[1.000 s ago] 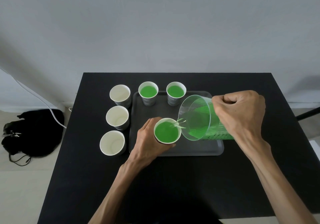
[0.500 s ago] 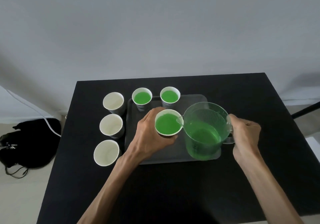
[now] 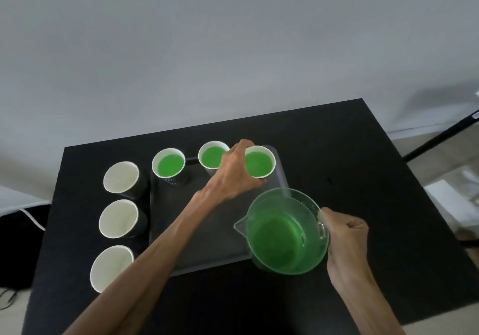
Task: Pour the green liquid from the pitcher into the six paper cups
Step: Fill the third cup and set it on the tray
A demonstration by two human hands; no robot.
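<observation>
The left hand (image 3: pixel 234 172) sets the third filled cup (image 3: pixel 259 162) at the tray's (image 3: pixel 207 231) 1 o'clock, fingers wrapped round it. The right hand (image 3: pixel 347 241) grips the upright pitcher (image 3: pixel 286 232); next, likely an empty cup (image 3: pixel 118 218) at 9 o'clock.

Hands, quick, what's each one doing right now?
Left hand: closed around a filled cup on the tray.
Right hand: closed on the pitcher handle.

A clear ribbed pitcher (image 3: pixel 286 232) stands upright near right, half full of green liquid (image 3: pixel 281 244) — three filled cups (image 3: pixel 168 164) far, three empty cups (image 3: pixel 118 219) left.
</observation>
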